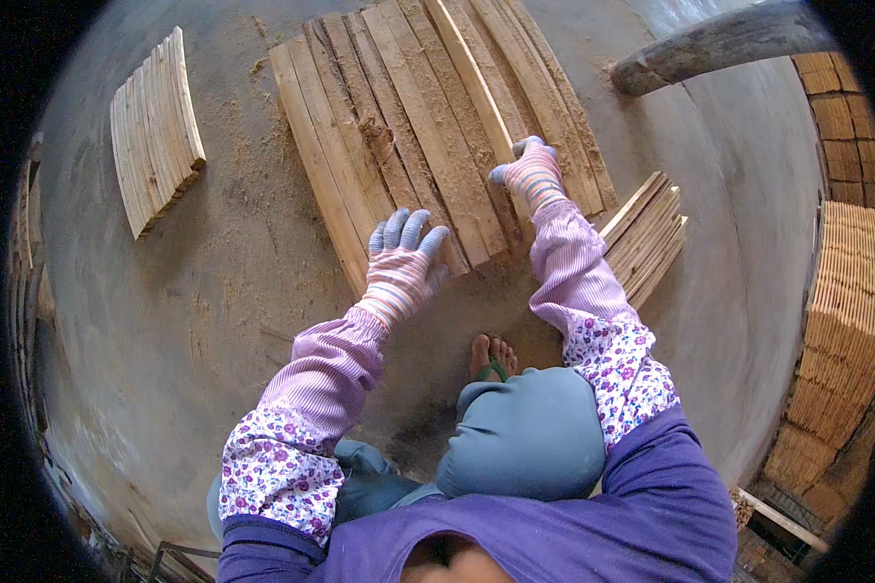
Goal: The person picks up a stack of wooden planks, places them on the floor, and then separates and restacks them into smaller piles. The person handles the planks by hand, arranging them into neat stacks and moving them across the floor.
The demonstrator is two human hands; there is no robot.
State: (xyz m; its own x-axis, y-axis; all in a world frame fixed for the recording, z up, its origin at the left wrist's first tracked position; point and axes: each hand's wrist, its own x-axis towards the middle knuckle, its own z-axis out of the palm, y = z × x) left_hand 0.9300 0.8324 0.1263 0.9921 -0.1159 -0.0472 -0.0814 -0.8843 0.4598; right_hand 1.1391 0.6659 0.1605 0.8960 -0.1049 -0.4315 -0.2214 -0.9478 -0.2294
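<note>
Floor (233, 321): smooth grey, scattered with pale sawdust. Centre, board pile (428, 117): rough-sawn timber, planks side by side, dust along the seams; one plank carries a ragged brown knot (377, 139). Far end cut off by frame top. Right rim: stacked wood (841, 311), orange-tan, finely ribbed, partly lost in the black border. Upper right: grey pole (729, 49), rounded, scuffed; material unclear, one end cut off. Upper left: slat bundle (156, 136), pale; looks curved, lens bend or true shape cannot be told. Smaller bundle (647, 238), split-looking sticks, partly behind the right sleeve. Wood strip (476, 83): narrow, pale, lengthwise over the pile, far end cut off. Right grip (535, 175), striped knit glove, closed around the strip's near part; underside hidden. Left grip (399, 262), matching glove, fingers loosely spread, holding nothing, at the pile's near edge; contact cannot be told. Green sandal strap (496, 370) across a bare foot.
</note>
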